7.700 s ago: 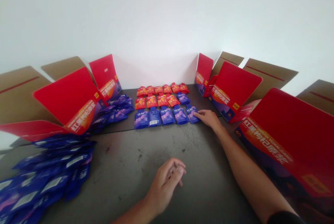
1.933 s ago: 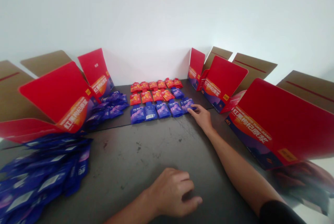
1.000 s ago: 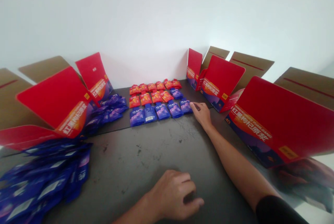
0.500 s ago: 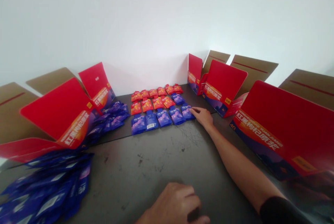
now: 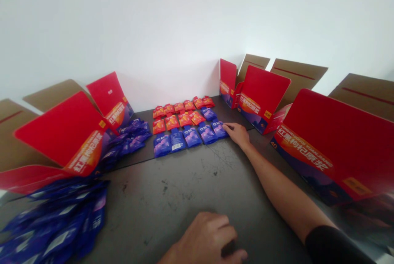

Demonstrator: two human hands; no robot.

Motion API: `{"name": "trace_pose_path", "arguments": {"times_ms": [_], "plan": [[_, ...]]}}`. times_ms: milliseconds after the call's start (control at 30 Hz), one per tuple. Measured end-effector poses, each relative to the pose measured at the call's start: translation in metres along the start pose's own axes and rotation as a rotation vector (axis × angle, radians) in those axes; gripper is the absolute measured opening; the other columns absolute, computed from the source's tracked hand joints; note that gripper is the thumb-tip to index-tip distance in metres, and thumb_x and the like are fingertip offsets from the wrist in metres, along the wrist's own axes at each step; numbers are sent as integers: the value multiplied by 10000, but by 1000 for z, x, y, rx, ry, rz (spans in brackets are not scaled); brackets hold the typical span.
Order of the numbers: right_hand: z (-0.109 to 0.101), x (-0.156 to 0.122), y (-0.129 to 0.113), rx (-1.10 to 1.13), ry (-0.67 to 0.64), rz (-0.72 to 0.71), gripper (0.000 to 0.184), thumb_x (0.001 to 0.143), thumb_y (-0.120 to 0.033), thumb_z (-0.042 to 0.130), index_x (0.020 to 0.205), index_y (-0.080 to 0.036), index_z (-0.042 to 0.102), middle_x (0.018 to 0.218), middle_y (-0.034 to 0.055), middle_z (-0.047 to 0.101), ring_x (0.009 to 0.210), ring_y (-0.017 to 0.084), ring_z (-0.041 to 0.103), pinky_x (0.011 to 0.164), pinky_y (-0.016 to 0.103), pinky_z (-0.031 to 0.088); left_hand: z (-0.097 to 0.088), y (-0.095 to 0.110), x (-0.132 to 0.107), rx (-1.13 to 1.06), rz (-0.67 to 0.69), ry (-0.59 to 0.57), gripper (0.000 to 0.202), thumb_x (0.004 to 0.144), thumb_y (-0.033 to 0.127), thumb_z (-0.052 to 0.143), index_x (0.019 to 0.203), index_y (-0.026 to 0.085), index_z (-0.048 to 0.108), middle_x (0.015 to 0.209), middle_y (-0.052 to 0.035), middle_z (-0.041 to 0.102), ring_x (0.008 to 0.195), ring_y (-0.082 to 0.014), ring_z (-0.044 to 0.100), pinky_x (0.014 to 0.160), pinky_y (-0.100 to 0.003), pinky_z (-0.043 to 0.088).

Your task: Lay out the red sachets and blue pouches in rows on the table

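1. Left hand (image 5: 212, 237): rests over the near part of the table (image 5: 172, 190), half curled, thumb apart from the fingers. Nothing shows in it; its underside is hidden. Kept there, it should stay clear of the rows.
2. Near pile (image 5: 67, 219): blue pouches overlap at the left. Pale label panels show, their print too blurred to read.
3. Near box (image 5: 332, 145): at the right. Large characters read 红黑枸杞原浆, with "YUANJIANG" legible in the smaller Latin line above. "40" stands at the lower left corner; the yellow patch is unreadable.
4. Right hand (image 5: 239, 133): narrow, fingertips at the right edge of the end pouch (image 5: 218, 130). A firm pinch cannot be confirmed. The pouch lies on the table, at the right end of the front row of blue pouches.
5. Handling: light pressure on the side edge is probably best, with the pouch kept flat. A hard push could ride it over the adjacent pouch; guiding it by the sealed edge should avoid creasing.
6. Barcode pouch (image 5: 177, 140): second from left in that row, barcode visible. The others show large white characters, not reliably legible.
7. Red pouches (image 5: 185, 119): lie beyond, their print smaller and unclear.
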State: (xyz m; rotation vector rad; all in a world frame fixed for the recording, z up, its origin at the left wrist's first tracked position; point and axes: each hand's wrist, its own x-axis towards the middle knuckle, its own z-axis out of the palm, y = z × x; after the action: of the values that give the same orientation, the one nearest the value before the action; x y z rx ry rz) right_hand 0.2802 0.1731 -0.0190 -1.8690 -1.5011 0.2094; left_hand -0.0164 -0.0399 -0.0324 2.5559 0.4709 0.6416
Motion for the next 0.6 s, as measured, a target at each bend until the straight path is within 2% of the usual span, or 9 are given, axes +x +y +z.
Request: {"name": "trace_pose_path", "arguments": {"times_ms": [333, 600], "plan": [[1, 1, -1, 11, 2, -32, 348, 986, -493, 593, 1167, -302, 820, 1202, 42, 797, 1114, 280, 724, 946, 387, 543, -3, 2, 0, 17, -16, -45, 354, 858, 518, 766, 825, 228, 566, 745, 47, 554, 659, -132, 518, 584, -343, 333], [1, 1, -3, 38, 23, -38, 340, 981, -479, 596, 1141, -290, 830, 1153, 44, 809, 1023, 269, 742, 893, 378, 558, 1, -1, -1, 23, 4, -33, 336, 876, 534, 749, 863, 239, 589, 759, 50, 576, 653, -133, 521, 575, -346, 335]]}}
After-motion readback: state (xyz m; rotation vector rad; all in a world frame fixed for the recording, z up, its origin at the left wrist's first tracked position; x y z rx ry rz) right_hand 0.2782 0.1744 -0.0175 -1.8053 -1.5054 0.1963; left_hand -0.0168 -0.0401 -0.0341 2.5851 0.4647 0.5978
